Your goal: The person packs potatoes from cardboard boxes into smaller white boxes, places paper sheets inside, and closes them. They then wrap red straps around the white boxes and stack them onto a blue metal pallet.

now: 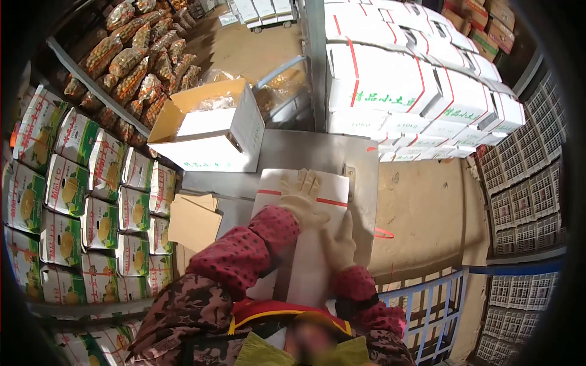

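A closed white carton (268,183) with a red strap across its top lies on the metal table (293,146) in front of me. My left hand (301,200), in a pale glove, rests on the carton's top over the red strap, its fingers spread. Against the carton's right side is my right hand (340,243), also gloved, with fingers stretched forward and nothing seen in it. Both forearms are in red dotted sleeves.
An open white box (226,137) with wrapped contents stands at the table's back left, near flat cardboard pieces (194,222). Strapped white cartons (384,79) are stacked at back right. Green-white boxes (61,238) line the left, below filled net bags (128,61). A blue railing (427,305) stands right.
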Motion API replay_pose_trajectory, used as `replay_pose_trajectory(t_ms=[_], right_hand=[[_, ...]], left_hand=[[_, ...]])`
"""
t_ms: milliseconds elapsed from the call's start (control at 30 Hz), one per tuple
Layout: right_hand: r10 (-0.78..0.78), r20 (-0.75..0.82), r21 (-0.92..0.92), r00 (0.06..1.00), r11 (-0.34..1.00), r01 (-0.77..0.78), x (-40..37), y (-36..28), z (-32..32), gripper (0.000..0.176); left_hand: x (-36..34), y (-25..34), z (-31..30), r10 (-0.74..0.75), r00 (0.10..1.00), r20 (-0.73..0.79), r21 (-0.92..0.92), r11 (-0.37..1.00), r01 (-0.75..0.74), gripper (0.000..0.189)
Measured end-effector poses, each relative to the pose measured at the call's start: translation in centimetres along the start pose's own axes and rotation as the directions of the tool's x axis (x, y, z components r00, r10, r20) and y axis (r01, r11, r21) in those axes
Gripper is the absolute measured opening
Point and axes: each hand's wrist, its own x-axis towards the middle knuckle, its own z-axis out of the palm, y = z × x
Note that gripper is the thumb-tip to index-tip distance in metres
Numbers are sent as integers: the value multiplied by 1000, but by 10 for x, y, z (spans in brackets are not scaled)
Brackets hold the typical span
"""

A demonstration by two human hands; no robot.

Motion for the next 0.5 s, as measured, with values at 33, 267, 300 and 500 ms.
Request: replay_pose_trajectory(t_ms=[33,267,300,500], right_hand=[[25,33,-155,999,988,-20,-14,-13,-1,91],[291,298,191,909,915,-356,-143,-33,-30,105],[303,342,315,889,855,-412,-154,-32,-30,106],[425,320,340,847,783,-521,-154,-43,-27,112]], left_hand=[[0,-5,2,-28,995,-97,-86,996,20,102],[-79,-48,12,-326,919,-222,-518,838,172,89],[-114,-62,51,-315,897,-311,-430,888,163,88],[-289,-61,112,-291,882,371,-874,211,437,63]])
